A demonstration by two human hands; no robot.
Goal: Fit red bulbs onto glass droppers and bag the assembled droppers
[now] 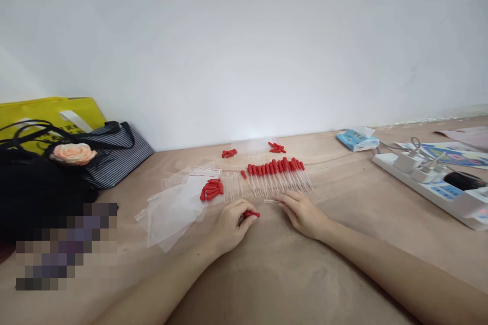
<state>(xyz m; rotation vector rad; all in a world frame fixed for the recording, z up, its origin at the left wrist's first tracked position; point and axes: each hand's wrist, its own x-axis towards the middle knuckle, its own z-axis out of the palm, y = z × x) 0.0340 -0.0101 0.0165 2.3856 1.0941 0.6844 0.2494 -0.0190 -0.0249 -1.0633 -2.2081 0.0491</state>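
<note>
My left hand is closed around a red rubber dropper bulb, whose narrow end sticks out to the right. Opposite it, my right hand pinches a clear dropper tube that points left toward the bulb; the two are apart. Just beyond my hands lies a row of droppers with red bulbs on their clear tubes. Bare clear tubes lie left of that row, with a single red bulb between. A pile of red bulbs rests on flat clear zip bags.
Two small bulb piles lie near the wall beside more clear tubes. At right are a tissue pack and a power strip with plugs. Bags and dark cloth fill the left side.
</note>
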